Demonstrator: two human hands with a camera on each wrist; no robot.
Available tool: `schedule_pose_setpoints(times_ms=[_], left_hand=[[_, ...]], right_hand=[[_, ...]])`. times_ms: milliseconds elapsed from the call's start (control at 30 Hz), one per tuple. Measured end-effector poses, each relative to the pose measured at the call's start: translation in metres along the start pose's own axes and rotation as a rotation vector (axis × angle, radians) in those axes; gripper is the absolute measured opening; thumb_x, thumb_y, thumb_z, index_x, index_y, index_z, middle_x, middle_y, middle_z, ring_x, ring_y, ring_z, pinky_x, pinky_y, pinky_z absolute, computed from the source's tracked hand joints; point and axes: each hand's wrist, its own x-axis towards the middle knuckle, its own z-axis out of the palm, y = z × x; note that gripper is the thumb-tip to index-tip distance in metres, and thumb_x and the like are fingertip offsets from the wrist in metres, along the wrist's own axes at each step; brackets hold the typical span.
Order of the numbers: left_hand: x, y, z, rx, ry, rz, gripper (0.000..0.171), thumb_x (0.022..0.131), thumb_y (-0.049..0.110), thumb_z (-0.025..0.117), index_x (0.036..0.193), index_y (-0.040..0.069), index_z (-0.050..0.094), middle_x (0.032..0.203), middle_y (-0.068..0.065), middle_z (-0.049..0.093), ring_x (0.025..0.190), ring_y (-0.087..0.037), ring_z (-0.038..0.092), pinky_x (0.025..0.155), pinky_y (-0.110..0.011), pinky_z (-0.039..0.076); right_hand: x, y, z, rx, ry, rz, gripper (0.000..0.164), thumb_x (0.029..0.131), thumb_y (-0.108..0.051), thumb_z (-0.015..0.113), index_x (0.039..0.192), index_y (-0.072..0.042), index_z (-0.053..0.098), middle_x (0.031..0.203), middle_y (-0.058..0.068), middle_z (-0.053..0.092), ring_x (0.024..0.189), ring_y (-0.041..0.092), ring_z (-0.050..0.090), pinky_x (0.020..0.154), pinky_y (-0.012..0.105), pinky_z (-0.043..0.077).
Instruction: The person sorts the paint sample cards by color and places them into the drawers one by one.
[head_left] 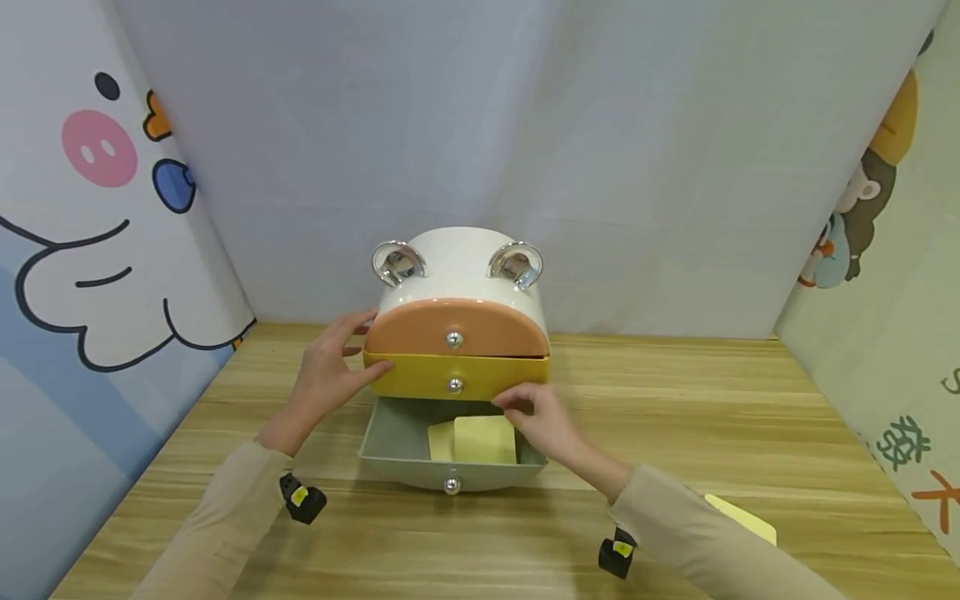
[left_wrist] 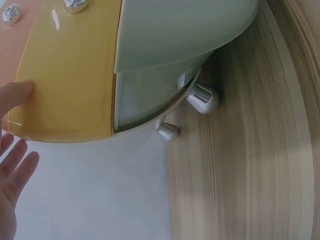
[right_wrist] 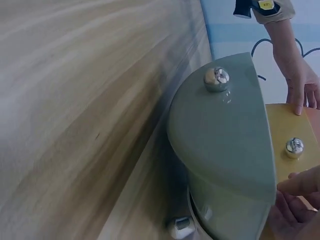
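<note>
A rounded drawer cabinet point(head_left: 467, 265) with a white top and two silvery ears stands on the table. Its orange drawer point(head_left: 412, 327) is in, and the yellow drawer point(head_left: 420, 377) below bears a silver knob. Pulled out at the bottom, the green drawer point(head_left: 405, 475) holds two yellow paper squares point(head_left: 485, 440). My left hand point(head_left: 327, 367) rests its thumb point(left_wrist: 19, 92) on the yellow front's left end, fingers around the cabinet's side. My right hand point(head_left: 543, 421) is over the green drawer's right side, bent fingertips at the yellow drawer's lower edge; nothing shows between them.
Another yellow paper piece point(head_left: 742, 518) lies on the wooden table point(head_left: 675, 400) at the right, partly behind my right sleeve. Silver feet point(left_wrist: 204, 98) stand under the cabinet. A pale curtain point(head_left: 637, 167) hangs behind, with printed cartoon panels point(head_left: 90, 242) at both sides.
</note>
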Motion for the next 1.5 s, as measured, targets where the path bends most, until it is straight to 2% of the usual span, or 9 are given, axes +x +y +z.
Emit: schedule_pose_setpoints(times_ms=[167, 400, 600, 733, 867, 1033, 1233, 1367, 1500], left_hand=[[0.001, 0.001, 0.0, -0.012, -0.003, 0.004, 0.067, 0.066, 0.007, 0.08, 0.125, 0.004, 0.05, 0.117, -0.015, 0.054, 0.1, -0.029, 0.056, 0.072, -0.042, 0.056], [0.002, 0.001, 0.001, -0.013, -0.003, 0.003, 0.068, 0.065, 0.006, 0.081, 0.126, 0.004, 0.05, 0.117, -0.015, 0.054, 0.1, -0.03, 0.056, 0.071, -0.042, 0.056], [0.001, 0.0, 0.001, -0.012, -0.003, 0.006, 0.068, 0.065, 0.005, 0.081, 0.125, 0.004, 0.05, 0.118, -0.015, 0.054, 0.1, -0.029, 0.056, 0.071, -0.04, 0.056], [0.0, 0.0, 0.001, -0.009, -0.003, 0.008, 0.068, 0.065, 0.006, 0.081, 0.125, 0.003, 0.05, 0.118, -0.015, 0.054, 0.101, -0.029, 0.056, 0.071, -0.039, 0.056], [0.001, 0.001, 0.001, -0.014, 0.003, 0.006, 0.069, 0.064, 0.005, 0.081, 0.125, 0.003, 0.05, 0.118, -0.016, 0.054, 0.1, -0.03, 0.056, 0.071, -0.042, 0.056], [0.0, 0.0, 0.0, -0.009, 0.005, 0.006, 0.068, 0.065, 0.006, 0.081, 0.125, 0.003, 0.05, 0.117, -0.015, 0.054, 0.1, -0.029, 0.056, 0.071, -0.04, 0.056], [0.0, -0.001, 0.001, -0.005, 0.01, 0.016, 0.068, 0.064, 0.005, 0.081, 0.125, 0.002, 0.05, 0.116, -0.016, 0.054, 0.1, -0.029, 0.056, 0.07, -0.04, 0.056], [0.0, -0.002, 0.002, -0.016, 0.011, 0.023, 0.069, 0.063, 0.004, 0.081, 0.125, 0.002, 0.05, 0.117, -0.017, 0.054, 0.099, -0.03, 0.056, 0.07, -0.042, 0.056], [0.0, -0.002, 0.002, -0.016, 0.017, 0.015, 0.069, 0.063, 0.004, 0.081, 0.125, 0.002, 0.051, 0.117, -0.016, 0.054, 0.099, -0.03, 0.056, 0.07, -0.043, 0.056]], right_hand=[[-0.002, 0.004, -0.012, -0.018, 0.028, -0.069, 0.016, 0.08, 0.011, 0.057, 0.092, 0.006, 0.067, 0.09, 0.018, 0.066, 0.082, 0.028, 0.062, 0.068, 0.026, 0.055], [-0.014, 0.01, -0.046, -0.02, -0.011, -0.086, 0.02, 0.078, 0.007, 0.062, 0.098, 0.007, 0.065, 0.097, 0.019, 0.065, 0.089, 0.034, 0.061, 0.073, 0.033, 0.055], [-0.035, 0.018, -0.087, -0.147, -0.168, -0.102, 0.035, 0.08, -0.006, 0.067, 0.112, 0.006, 0.058, 0.109, 0.019, 0.06, 0.097, 0.032, 0.057, 0.081, 0.043, 0.051], [-0.059, 0.028, -0.114, -0.234, -0.237, -0.032, 0.048, 0.081, -0.017, 0.068, 0.12, 0.004, 0.052, 0.116, 0.018, 0.056, 0.102, 0.033, 0.052, 0.084, 0.047, 0.047], [-0.083, 0.043, -0.136, -0.302, -0.248, 0.051, 0.057, 0.08, -0.026, 0.069, 0.122, 0.007, 0.049, 0.117, 0.021, 0.055, 0.103, 0.036, 0.051, 0.084, 0.052, 0.045], [-0.11, 0.065, -0.155, -0.36, -0.239, 0.128, 0.064, 0.075, -0.026, 0.074, 0.119, 0.013, 0.048, 0.113, 0.026, 0.055, 0.099, 0.038, 0.051, 0.08, 0.055, 0.046], [-0.146, 0.09, -0.171, -0.455, -0.286, 0.226, 0.078, 0.066, -0.033, 0.079, 0.117, 0.017, 0.046, 0.109, 0.028, 0.052, 0.094, 0.042, 0.052, 0.072, 0.05, 0.051], [-0.166, 0.103, -0.177, -0.549, -0.313, 0.276, 0.082, 0.06, -0.035, 0.081, 0.113, 0.018, 0.048, 0.101, 0.021, 0.054, 0.087, 0.033, 0.055, 0.069, 0.045, 0.052], [-0.178, 0.109, -0.176, -0.616, -0.312, 0.302, 0.083, 0.057, -0.038, 0.082, 0.111, 0.016, 0.05, 0.099, 0.018, 0.051, 0.084, 0.025, 0.051, 0.065, 0.041, 0.05]])
